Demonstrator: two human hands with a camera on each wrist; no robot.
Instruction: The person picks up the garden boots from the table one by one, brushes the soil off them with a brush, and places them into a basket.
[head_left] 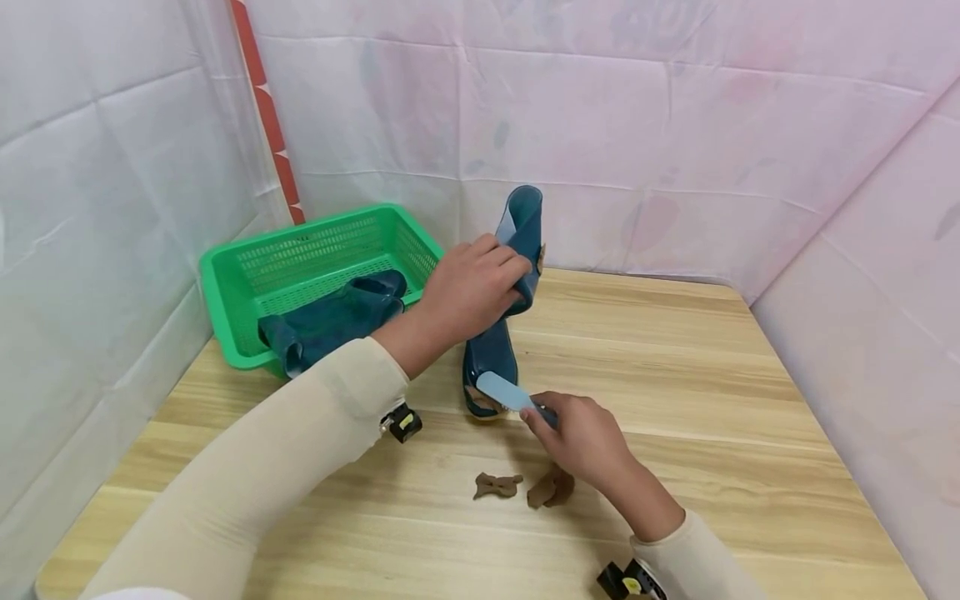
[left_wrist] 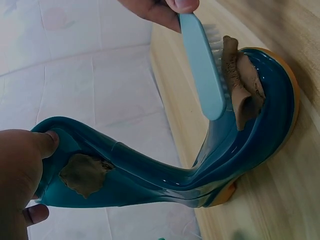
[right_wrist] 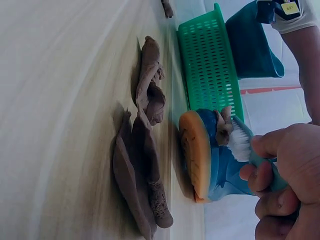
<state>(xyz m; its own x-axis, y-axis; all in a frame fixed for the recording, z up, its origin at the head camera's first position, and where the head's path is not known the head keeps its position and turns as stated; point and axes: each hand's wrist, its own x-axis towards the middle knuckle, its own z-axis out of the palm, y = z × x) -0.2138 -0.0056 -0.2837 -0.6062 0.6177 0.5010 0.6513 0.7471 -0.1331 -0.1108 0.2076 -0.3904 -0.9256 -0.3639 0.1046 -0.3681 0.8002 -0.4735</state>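
Gripping a blue rain boot [head_left: 491, 348] by its shaft [head_left: 529, 242], the left hand [head_left: 476, 282] steadies it on the table [head_left: 675, 375] in my head view; the right hand [head_left: 588, 437] clasps a scrub brush [head_left: 501, 390]. On my left-wrist view, brown clay [left_wrist: 245, 85] sticks to toe [left_wrist: 280, 102] and shaft. On the right-wrist view, white bristles [right_wrist: 240, 145] touch the clay; loose clay pieces [right_wrist: 137, 162] lie nearby.

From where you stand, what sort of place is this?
Probably a makeshift indoor workspace: pale sheets line the visible sides, a wood-grain table stands between them, and on it are a green basket and a dark blue boot with brown clumps. What building it's in, I can't tell.
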